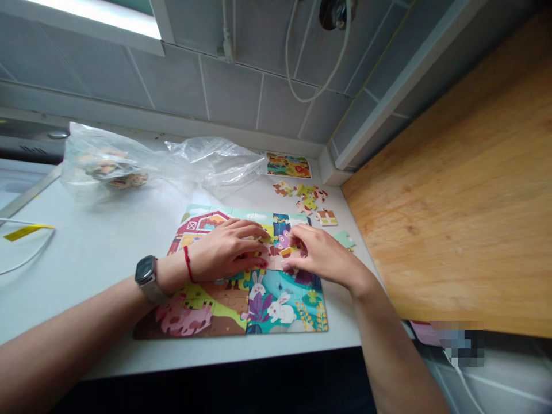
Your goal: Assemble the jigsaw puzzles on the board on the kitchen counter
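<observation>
A jigsaw puzzle (282, 310) with a barn, a pig and white rabbits lies flat on the white counter, most of its pieces joined. My left hand (233, 247) rests over its middle, fingers stretched out and touching the pieces. Near the puzzle's right side, my right hand (323, 253) pinches a small puzzle piece (286, 252) with yellow and brown on it, just at the assembled pieces. My hands hide part of the picture, so the fit beneath them cannot be seen. Beyond the right hand lie several loose puzzle pieces (307, 198) and a pale green piece (345, 239).
A clear plastic bag (107, 167) holding more pieces lies at the back left, joined by crumpled plastic (215, 164). A picture card (288, 165) lies near the wall. A wooden panel (448, 190) bounds the right. A white cable (30, 261) with a yellow tag lies left.
</observation>
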`<state>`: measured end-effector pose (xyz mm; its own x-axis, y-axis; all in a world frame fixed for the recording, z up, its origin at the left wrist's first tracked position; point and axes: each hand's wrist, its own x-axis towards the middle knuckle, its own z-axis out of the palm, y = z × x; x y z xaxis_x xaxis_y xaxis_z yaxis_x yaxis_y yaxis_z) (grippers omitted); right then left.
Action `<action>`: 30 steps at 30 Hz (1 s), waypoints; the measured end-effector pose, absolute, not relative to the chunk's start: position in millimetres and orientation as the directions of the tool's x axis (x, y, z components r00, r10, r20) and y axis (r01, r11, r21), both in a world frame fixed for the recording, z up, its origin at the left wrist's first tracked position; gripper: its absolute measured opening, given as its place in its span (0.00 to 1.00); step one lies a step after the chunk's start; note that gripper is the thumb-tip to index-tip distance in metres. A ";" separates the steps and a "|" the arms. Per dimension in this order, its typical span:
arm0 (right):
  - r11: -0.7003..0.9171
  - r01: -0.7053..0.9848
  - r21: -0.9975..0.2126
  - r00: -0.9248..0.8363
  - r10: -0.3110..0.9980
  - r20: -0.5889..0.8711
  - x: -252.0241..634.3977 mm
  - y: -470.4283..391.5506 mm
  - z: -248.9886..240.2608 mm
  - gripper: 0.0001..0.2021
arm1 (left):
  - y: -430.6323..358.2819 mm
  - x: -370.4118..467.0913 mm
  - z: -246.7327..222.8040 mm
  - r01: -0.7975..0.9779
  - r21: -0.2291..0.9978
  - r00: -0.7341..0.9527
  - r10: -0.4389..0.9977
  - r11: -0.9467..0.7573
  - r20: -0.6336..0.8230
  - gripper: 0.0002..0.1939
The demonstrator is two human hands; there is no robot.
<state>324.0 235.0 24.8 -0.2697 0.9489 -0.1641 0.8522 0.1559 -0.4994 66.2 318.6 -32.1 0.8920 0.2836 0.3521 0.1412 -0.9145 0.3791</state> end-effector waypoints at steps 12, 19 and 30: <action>-0.091 0.596 -0.798 -0.435 0.799 -0.415 337.8 232.7 32.6 0.14 | 317.7 67.3 -29.1 0.136 0.373 0.890 0.278 -0.918 0.361 0.12; -0.016 0.747 -0.665 -0.389 0.800 -0.456 338.2 235.7 34.8 0.12 | 317.2 67.4 -27.7 0.146 0.376 0.891 0.287 -0.915 0.352 0.12; 0.077 0.815 -0.574 -0.333 0.874 -0.355 327.7 233.6 28.2 0.08 | 311.9 65.3 -23.9 0.123 0.360 0.923 0.240 -0.925 0.300 0.15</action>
